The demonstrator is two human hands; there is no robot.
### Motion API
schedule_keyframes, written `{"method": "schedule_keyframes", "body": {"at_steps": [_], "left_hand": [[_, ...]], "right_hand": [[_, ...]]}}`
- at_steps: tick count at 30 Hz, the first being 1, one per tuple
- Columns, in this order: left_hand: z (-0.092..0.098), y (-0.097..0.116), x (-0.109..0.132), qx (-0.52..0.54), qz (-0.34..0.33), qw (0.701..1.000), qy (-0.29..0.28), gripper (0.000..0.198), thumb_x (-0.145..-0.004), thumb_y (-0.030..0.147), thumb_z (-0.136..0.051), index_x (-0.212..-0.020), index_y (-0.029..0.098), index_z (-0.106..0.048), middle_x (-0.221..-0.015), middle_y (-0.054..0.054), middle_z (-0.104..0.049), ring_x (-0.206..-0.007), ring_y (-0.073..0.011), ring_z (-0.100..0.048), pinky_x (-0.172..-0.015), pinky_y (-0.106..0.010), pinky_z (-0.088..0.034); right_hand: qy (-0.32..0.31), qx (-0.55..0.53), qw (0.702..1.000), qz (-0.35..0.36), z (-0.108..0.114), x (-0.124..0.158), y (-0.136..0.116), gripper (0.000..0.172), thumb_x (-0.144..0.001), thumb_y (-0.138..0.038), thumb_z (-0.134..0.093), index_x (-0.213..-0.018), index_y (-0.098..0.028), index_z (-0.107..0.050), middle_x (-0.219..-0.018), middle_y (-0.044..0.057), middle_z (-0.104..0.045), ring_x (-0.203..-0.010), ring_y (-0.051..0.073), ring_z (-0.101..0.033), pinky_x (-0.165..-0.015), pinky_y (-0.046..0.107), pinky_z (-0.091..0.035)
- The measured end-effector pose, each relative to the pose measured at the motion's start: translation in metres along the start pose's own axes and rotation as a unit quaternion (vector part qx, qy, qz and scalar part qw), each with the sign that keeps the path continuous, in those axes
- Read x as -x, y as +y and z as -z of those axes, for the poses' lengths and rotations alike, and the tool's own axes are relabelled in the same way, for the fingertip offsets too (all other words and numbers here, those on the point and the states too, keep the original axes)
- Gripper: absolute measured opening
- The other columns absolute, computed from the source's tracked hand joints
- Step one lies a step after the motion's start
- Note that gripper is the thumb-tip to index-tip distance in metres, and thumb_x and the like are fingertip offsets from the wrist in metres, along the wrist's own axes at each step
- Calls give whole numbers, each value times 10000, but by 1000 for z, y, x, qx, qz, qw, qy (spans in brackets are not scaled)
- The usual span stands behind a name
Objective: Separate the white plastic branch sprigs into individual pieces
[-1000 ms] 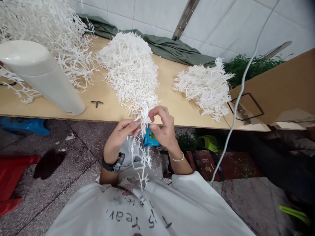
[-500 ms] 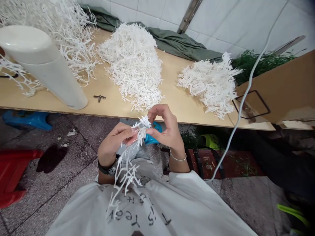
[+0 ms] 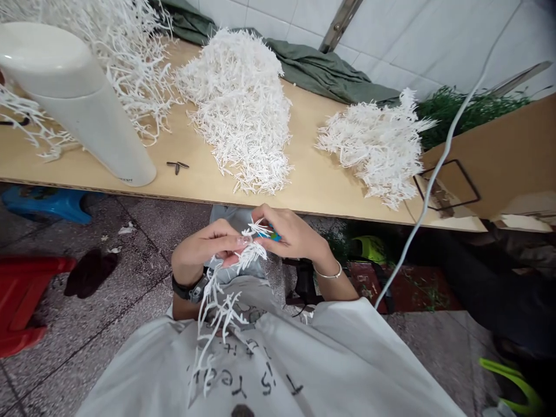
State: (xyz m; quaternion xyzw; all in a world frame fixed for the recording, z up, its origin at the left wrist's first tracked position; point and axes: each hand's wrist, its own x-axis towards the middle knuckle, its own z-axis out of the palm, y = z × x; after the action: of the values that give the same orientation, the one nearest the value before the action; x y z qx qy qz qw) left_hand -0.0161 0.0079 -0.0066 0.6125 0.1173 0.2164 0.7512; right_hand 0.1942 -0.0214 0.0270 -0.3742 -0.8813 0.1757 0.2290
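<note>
Just off the table's front edge, my left hand (image 3: 211, 246) is closed, thumb against fingers, on a bunch of white branching plastic sprigs (image 3: 252, 255). Long bare white stems (image 3: 226, 310) trail from it over my shirt. My right hand (image 3: 291, 234) meets it from the right, its fingers and thumb curled around the short white tips at the top of the bunch. Exactly where its fingertips press is partly hidden. Beyond my hands, a heap of short white sprigs (image 3: 243, 110) lies on the tan table (image 3: 304, 202).
A smaller white heap (image 3: 373, 147) lies to the right, beside a cardboard box (image 3: 499, 139) and a hanging pale cable (image 3: 438, 153). On the left stand a white bottle (image 3: 95, 116) and long branching stems (image 3: 134, 69). Blue stool (image 3: 47, 202) and red stool (image 3: 32, 295) are below.
My right hand has lowered and turned flatter, its fingers closing in around the white tips. The bunch in my left hand has shifted slightly down. The view has tilted a little.
</note>
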Motion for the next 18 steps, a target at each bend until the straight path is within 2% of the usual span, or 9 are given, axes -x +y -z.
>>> {"method": "schedule_keyframes", "body": {"at_steps": [3, 6, 9, 11, 13, 15, 18], "left_hand": [[-1, -1, -2, 5, 2, 1000, -4, 512, -885, 390, -541, -438, 143, -512, -380, 28, -379, -361, -45, -264, -414, -262, -176], [-2, 0, -3, 6, 16, 1000, 5, 483, -850, 401, -582, -442, 148, -537, -387, 38, -350, -371, -49, -253, -409, -257, -179], [-2, 1, -4, 10, 42, 999, 12, 493, -844, 419, -584, -439, 146, -520, -383, 44, -336, -370, -48, -239, -402, -258, -149], [-3, 2, -5, 13, 50, 999, 14, 520, -847, 430, -579, -423, 145, -479, -374, 42, -352, -369, -47, -244, -404, -257, -149], [-7, 4, -8, 13, 50, 998, 21, 528, -849, 433, -580, -423, 145, -460, -376, 40, -369, -376, -48, -268, -405, -247, -172], [-12, 4, -12, 16, 49, 998, 36, 505, -854, 423, -580, -447, 144, -474, -398, 40, -392, -391, -49, -294, -400, -232, -198], [-23, 5, -16, 22, 25, 998, 51, 490, -874, 397, -571, -465, 143, -478, -422, 40, -407, -401, -45, -308, -391, -217, -216]], "right_hand": [[42, -8, 999, -3, -6, 0, 2, 440, -909, -596, -386, -1036, -176, -421, -837, 41, -572, -648, 117, -501, -593, 258, -396], [76, -11, 997, 33, -7, -2, 3, 453, -907, -632, -344, -948, -191, -440, -782, 19, -548, -607, 105, -461, -561, 248, -367], [92, -10, 994, 63, -6, -4, 2, 358, -968, -490, -334, -756, -211, -410, -639, -31, -430, -535, 84, -351, -520, 239, -300], [94, -28, 993, 65, -6, -3, 0, 359, -975, -377, -384, -657, -213, -354, -574, -54, -309, -505, 75, -283, -497, 239, -253], [105, -84, 990, 49, -8, -2, -2, 400, -957, -320, -445, -598, -205, -309, -548, -65, -219, -477, 63, -219, -472, 240, -211], [140, -157, 977, 15, -10, 2, -5, 444, -937, -321, -490, -558, -193, -297, -525, -70, -192, -454, 51, -187, -453, 243, -180], [239, -236, 938, -85, -3, 13, -3, 485, -930, -429, -477, -540, -199, -304, -497, -66, -231, -434, 57, -213, -443, 262, -167]]}}
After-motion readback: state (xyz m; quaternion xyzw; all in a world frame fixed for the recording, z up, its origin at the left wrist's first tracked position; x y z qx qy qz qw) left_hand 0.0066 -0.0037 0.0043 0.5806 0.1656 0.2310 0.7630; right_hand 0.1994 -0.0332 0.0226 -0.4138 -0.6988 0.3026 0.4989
